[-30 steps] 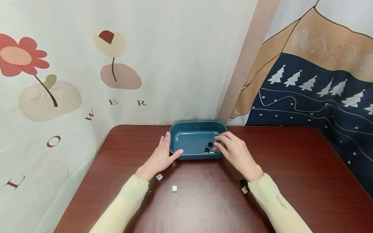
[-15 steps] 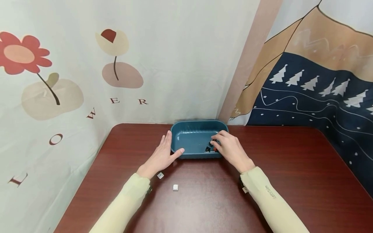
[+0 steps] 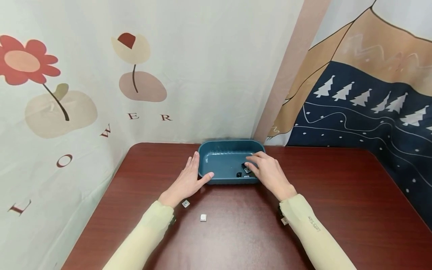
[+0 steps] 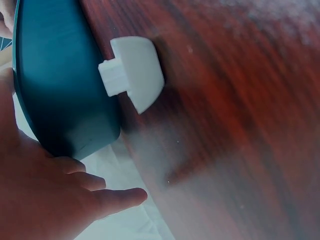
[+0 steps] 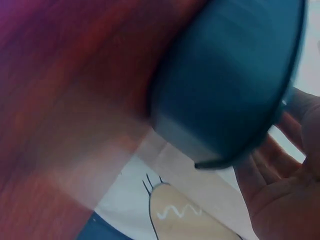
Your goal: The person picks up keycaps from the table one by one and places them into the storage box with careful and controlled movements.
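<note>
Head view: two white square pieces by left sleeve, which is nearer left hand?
The dark-marked white square piece; the plain white one lies right of it, farther from the left hand.

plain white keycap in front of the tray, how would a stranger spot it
On the reddish-brown table, look in front of the blue tray, by the left sleeve. The white keycap is the right-hand, nearer of two there, its plain top unlike the dark-centred keycap beside it.

Left fingers straight, right fingers loosely bent, forearms extended forward
</note>
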Demonstrator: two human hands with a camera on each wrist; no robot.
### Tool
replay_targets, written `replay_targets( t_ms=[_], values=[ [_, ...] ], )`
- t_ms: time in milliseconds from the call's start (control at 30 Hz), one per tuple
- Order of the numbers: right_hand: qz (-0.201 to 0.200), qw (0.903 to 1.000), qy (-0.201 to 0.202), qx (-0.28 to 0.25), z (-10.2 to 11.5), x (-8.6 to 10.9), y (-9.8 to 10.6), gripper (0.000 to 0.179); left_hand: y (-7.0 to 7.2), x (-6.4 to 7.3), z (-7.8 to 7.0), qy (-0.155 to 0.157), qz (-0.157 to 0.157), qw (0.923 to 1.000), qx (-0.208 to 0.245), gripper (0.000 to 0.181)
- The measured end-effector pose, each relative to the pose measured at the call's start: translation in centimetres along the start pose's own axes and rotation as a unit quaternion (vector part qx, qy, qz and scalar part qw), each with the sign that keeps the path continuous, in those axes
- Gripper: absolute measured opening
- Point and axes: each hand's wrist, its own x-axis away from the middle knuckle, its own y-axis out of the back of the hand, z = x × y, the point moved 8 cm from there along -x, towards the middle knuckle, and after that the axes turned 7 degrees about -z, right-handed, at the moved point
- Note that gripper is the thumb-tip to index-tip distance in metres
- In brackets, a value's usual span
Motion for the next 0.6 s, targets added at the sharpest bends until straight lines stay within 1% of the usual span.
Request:
replay_targets(
  t_ms=[133, 233, 433, 600],
  values=[
    [-0.018, 0.9998, -0.006, 0.006, 0.0, 0.5, 1.7, 0.027, 0.1, 0.0, -0.1, -0.001, 0.001, 1.0, 0.003, 0.105],
    [-0.021, 0.9996, -0.012, 0.015, 0.0, 1.2, 3.0, 0.029, 0.0, -0.1, -0.1, -0.001, 0.002, 1.0, 0.003, 0.106],
    [-0.009, 0.999, -0.024, 0.038, 0.0, 2.9, 4.7, 0.036, 0.0, 0.0, 0.0, 0.001, 0.003, 1.0, 0.001, 0.106],
    [0.0, 0.9984, -0.019, 0.054, 0.1, 4.5, 5.4, 0.039, 0.0, 0.0, 0.0, -0.004, -0.002, 1.0, 0.002, 0.106]
  ],
)
